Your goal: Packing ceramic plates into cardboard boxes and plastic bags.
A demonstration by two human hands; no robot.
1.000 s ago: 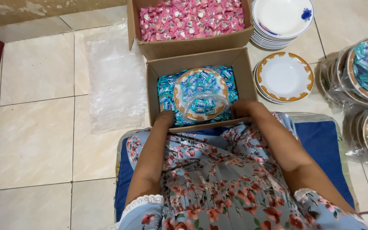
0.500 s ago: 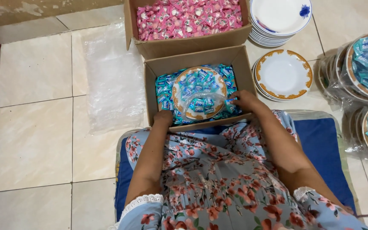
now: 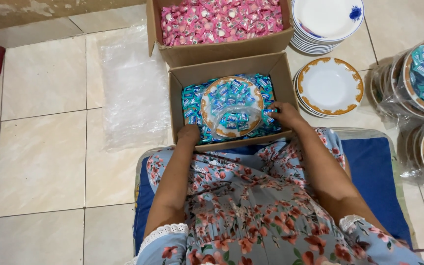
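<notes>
A cardboard box in front of me is full of blue-wrapped candies. On top of them lies a gold-rimmed plate heaped with the same candies and partly covered by clear plastic wrap. My left hand rests on the candies at the box's near-left, fingers curled. My right hand touches the plate's right edge and holds a few blue candies.
A second box of pink candies stands behind. A stack of white plates and a gold-rimmed plate stack sit to the right. Wrapped candy plates lie far right. Clear plastic sheet lies left. I sit on a blue mat.
Both hands have moved forward from the box's near edge into the box, the right hand reaching the plate's right side and picking up candies.
</notes>
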